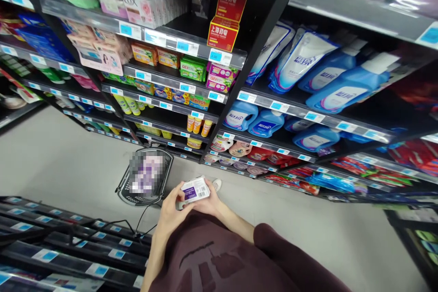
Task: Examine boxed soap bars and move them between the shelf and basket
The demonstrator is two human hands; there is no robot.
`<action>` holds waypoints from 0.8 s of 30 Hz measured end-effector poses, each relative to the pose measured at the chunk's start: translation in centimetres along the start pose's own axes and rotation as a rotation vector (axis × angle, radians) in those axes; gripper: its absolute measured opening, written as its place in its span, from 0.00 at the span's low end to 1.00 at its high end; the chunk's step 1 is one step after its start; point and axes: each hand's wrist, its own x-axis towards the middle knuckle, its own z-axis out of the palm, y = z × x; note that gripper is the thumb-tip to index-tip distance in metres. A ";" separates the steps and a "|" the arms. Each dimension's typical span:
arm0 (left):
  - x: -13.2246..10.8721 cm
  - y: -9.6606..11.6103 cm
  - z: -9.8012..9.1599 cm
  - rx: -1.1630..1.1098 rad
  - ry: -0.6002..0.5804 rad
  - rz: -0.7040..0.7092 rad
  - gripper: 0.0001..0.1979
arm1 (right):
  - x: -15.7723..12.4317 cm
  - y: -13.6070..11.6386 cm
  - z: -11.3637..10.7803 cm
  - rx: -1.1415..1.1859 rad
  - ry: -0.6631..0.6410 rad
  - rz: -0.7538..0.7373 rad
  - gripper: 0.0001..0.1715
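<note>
In front of my body, both hands hold a small white and purple box (195, 190), the side with fine print and a barcode facing up. My left hand (171, 207) grips its left end, fingers curled round the edge. From the right and below, my right hand (211, 203) supports it, most of its fingers hidden behind the box. Left of my hands, a dark shopping basket (167, 171) stands on the floor; what lies in it is pixelated, white and purple.
Shelves ahead carry LUX soap boxes (145, 9), red soap boxes (223, 34), green soap packs (192, 68) and blue detergent bottles (352, 84). Dark shelving with price tags (44, 255) runs close behind on the left. Grey floor (85, 159) lies between.
</note>
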 end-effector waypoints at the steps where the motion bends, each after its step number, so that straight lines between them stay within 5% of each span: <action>1: 0.0 -0.1 0.0 0.004 0.007 0.011 0.36 | -0.1 -0.1 0.1 0.001 0.002 0.008 0.42; 7: 0.5 0.4 -0.3 0.066 0.013 0.037 0.35 | 0.3 0.2 -0.1 -0.047 -0.054 0.011 0.43; 11: 0.7 0.6 -0.4 0.197 -0.091 0.118 0.34 | 1.0 0.9 -0.4 -0.205 0.129 -0.118 0.32; 14: 0.7 0.3 -0.2 0.285 -0.200 0.135 0.31 | 1.3 1.1 -0.4 -0.342 0.298 -0.270 0.36; 17: 0.5 -0.3 0.0 0.281 -0.177 0.079 0.31 | 1.4 0.6 -0.5 -0.405 0.316 -0.302 0.37; 24: 0.0 -2.3 -0.5 0.340 -0.170 -0.080 0.34 | 1.5 -0.9 -1.1 -0.465 0.482 -0.416 0.20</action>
